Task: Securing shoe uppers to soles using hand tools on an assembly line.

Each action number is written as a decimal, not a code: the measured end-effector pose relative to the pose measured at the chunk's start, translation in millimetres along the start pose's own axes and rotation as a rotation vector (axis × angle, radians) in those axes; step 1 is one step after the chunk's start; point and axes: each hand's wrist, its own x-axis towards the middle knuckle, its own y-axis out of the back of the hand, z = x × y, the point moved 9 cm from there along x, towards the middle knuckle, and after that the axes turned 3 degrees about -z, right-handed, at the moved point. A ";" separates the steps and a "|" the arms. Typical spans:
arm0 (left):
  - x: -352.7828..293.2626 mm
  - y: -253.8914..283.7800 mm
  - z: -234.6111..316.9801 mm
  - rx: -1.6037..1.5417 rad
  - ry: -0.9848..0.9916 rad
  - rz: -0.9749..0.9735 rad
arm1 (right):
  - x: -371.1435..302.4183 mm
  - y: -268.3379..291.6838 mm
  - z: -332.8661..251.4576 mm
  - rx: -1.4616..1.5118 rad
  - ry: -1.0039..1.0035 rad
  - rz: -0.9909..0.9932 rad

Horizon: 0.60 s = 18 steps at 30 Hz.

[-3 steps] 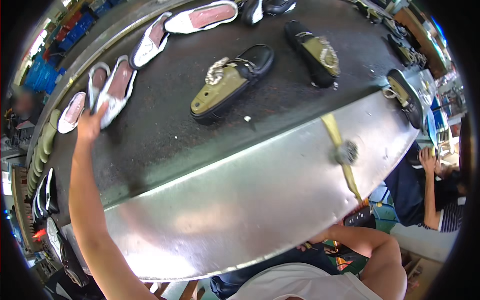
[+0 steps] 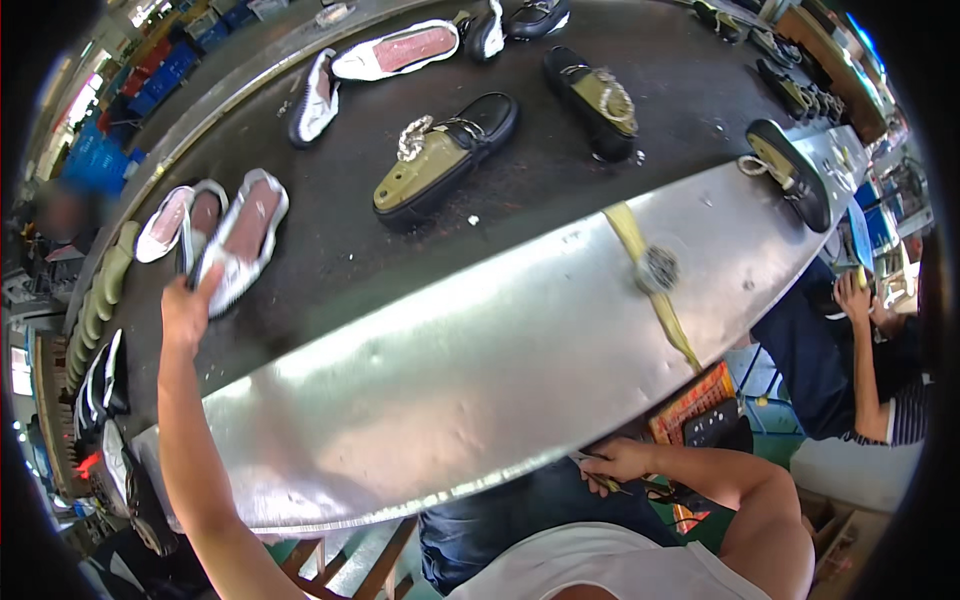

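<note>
My left hand [image 2: 188, 305] is beyond the left end of the metal sheet [image 2: 420, 390], with the thumb and fingers at the near end of a white shoe [image 2: 243, 240], grasping it there. That shoe is over the dark surface [image 2: 325, 215], past the sheet's far edge and apart from it. Its long axis runs away from my fingers, slanting to the right, so it crosses the line of that edge rather than following it. The pink inside faces up.

My left arm is much the nearer one. My right hand [image 2: 620, 462] is at the sheet's near edge, by my lap, closed around a thin tool [image 2: 612, 486] whose kind I cannot tell.

Just left of the shoe I grasp, also beyond the sheet's left end, is a narrower shoe [image 2: 207, 212]; I cannot tell whether my fingers catch that too. Past the sheet's far edge, to the right, an olive and black shoe [image 2: 425, 180] lies well apart from my left hand.

I can make out no brand, label or readable writing on these shoes or on the sheet.
</note>
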 end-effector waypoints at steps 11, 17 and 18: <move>-342.4 78.8 -33.1 0.272 -0.225 0.078 | -52.5 -72.9 84.1 -0.032 0.152 0.048; -304.6 19.1 56.9 0.176 -0.118 -0.272 | -59.7 -93.2 93.7 -0.032 0.266 0.176; -275.4 13.1 50.9 0.209 -0.102 -0.297 | -61.4 -93.0 92.9 -0.112 0.280 0.200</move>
